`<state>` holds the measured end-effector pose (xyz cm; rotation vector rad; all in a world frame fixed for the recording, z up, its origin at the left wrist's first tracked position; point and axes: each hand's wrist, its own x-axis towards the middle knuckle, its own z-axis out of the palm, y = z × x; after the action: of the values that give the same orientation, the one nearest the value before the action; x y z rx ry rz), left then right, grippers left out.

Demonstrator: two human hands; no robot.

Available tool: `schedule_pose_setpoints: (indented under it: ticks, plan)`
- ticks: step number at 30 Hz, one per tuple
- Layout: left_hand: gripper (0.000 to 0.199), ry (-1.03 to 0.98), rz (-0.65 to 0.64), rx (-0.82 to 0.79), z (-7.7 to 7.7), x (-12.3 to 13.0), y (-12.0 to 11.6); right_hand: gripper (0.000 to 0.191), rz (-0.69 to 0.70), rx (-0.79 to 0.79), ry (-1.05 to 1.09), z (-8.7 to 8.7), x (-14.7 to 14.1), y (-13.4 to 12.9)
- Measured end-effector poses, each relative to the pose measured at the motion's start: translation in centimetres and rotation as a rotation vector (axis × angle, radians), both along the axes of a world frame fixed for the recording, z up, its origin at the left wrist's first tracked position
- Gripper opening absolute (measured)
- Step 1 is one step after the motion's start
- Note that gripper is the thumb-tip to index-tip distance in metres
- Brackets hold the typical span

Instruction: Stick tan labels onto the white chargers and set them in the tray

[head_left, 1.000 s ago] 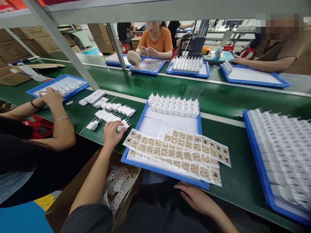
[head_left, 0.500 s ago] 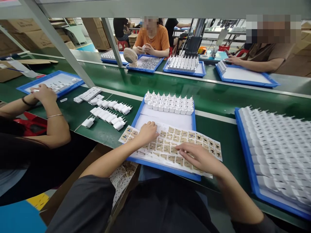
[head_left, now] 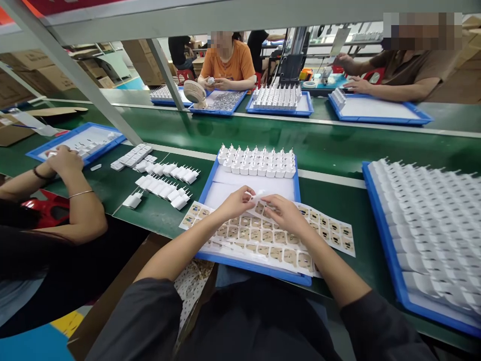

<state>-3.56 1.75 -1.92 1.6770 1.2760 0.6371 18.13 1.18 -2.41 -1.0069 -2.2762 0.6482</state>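
Sheets of sticker labels point(head_left: 278, 238), white with rows of tan rounded squares, lie across the near half of a blue-rimmed tray point(head_left: 206, 189). My left hand point(head_left: 237, 201) is closed in a pinch at the far edge of the top sticker sheet point(head_left: 260, 208). Close beside it on the right, my right hand point(head_left: 287, 214) has its thumb and index finger at the same raised edge. A whitish bit of the sheet stands up between both hands. Beyond them, white plug adapters point(head_left: 259, 163) stand in rows, pins up, at the tray's far end.
Loose white adapters point(head_left: 163, 185) lie on the green bench to the left. A full tray of white adapters point(head_left: 439, 240) stands at the right. A co-worker's hands point(head_left: 65, 159) are at a tray on the left. A metal post point(head_left: 86, 80) slants down ahead.
My right hand has moved left and away from me, to beside my left hand. The top sheet's far edge is now raised between them; before, both hands lay on the sheets.
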Motion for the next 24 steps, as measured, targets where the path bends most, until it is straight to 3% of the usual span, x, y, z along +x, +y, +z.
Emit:
schedule_pose_setpoints:
  ticks: [3, 5, 13, 19, 21, 24]
  plan:
    - [0.038, -0.392, 0.084, -0.21, -0.2, 0.9, -0.1, 0.024, -0.057, 0.083, 0.048, -0.1, 0.5, -0.3]
    - [0.044, -0.484, 0.112, -0.266, -0.1, 1.4, -0.4, 0.021, -0.081, 0.14, 0.063, -0.2, 0.6, -0.4]
    - [0.052, -0.546, 0.11, -0.332, 0.8, 1.5, -1.6, 0.013, -0.066, 0.337, 0.063, -0.1, 0.1, -0.9]
    - [0.049, -0.617, 0.135, -0.349, -0.4, 1.4, -1.4, 0.009, -0.038, 0.426, 0.081, -0.6, 0.2, -0.8]
    - [0.048, -0.605, 0.157, -0.354, -1.0, 1.2, -1.0, 0.009, -0.013, 0.404, 0.097, -0.3, 0.2, -0.9]
    - [0.045, -0.491, 0.2, -0.307, -1.7, 0.4, -0.1, 0.007, -0.011, 0.224, 0.205, 0.5, 0.4, -0.9]
